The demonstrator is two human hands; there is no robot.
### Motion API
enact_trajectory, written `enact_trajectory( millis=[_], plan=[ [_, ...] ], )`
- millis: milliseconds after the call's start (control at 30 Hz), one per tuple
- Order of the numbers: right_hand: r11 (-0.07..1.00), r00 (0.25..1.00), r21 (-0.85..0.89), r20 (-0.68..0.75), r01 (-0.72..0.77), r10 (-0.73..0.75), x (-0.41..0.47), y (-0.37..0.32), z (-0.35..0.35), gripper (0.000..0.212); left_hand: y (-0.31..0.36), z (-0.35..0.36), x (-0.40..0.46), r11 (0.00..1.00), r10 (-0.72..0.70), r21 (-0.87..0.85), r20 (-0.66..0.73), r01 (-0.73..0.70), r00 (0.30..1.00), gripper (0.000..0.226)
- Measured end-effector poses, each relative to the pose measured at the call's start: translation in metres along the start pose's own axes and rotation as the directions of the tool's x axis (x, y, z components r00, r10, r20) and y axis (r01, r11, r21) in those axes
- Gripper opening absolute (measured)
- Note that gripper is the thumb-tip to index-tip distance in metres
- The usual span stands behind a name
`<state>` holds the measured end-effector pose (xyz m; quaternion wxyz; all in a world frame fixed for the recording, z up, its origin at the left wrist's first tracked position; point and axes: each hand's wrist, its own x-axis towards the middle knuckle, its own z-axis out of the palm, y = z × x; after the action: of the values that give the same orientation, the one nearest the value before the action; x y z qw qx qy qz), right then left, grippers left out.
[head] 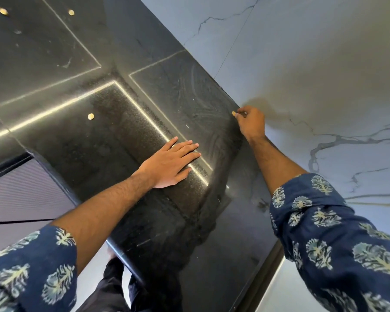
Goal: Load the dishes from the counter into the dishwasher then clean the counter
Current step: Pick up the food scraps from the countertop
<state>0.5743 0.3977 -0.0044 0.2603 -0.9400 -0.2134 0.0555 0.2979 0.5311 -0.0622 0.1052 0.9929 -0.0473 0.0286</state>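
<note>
Head camera looks steeply down, close over the counter (104, 140)

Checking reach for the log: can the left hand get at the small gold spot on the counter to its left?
Probably yes: the left hand lies flat on the black counter, with only bare surface between it and the gold spot.

A pale marble wall (313, 64) with dark grey veins fills the right side; a thin vertical seam runs through it near the top; a soft shadow lies on it around mid-height; a ribbed grey panel (20, 194) shows at the lower left, crossed by a thin dark line; dark trousers (113, 287) appear at the bottom; blue sleeves (338, 239) printed with pale leafy motifs come in from both lower corners.
</note>
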Motion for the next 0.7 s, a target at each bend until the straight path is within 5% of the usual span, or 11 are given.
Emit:
enact_trajectory(
  millis=[200,300,500,600,633,700],
  plan=[
    [0.91,0.97,-0.347,0.005,0.229,-0.243,-0.001,0.003,0.01,0.022,0.0,0.0,0.0,1.0,-0.001,0.002,-0.008,0.001,1.0,0.056],
    [0.892,0.97,-0.387,0.023,0.233,-0.243,0.004,0.0,0.014,0.02,0.0,0.0,0.0,1.0,0.0,-0.002,-0.013,0.0,1.0,0.056],
    [0.985,0.999,-0.168,0.011,-0.045,0.048,-0.008,-0.018,0.018,0.013,-0.001,0.001,-0.001,0.998,0.004,-0.057,-0.061,-0.008,0.998,0.049],
    [0.961,0.968,0.15,0.128,-0.233,0.215,-0.04,-0.044,0.022,0.015,-0.002,-0.004,-0.004,0.986,-0.063,-0.164,-0.179,0.033,0.982,0.039],
    [0.876,0.937,0.348,0.224,-0.335,0.27,-0.053,-0.056,0.023,0.014,-0.005,-0.008,-0.007,0.977,-0.122,-0.2,-0.237,0.075,0.964,0.037],
    [0.478,0.814,0.662,0.511,-0.578,0.277,-0.072,-0.075,0.024,0.017,-0.012,-0.016,-0.018,0.954,-0.256,-0.235,-0.305,0.188,0.917,0.036]
  ],
)
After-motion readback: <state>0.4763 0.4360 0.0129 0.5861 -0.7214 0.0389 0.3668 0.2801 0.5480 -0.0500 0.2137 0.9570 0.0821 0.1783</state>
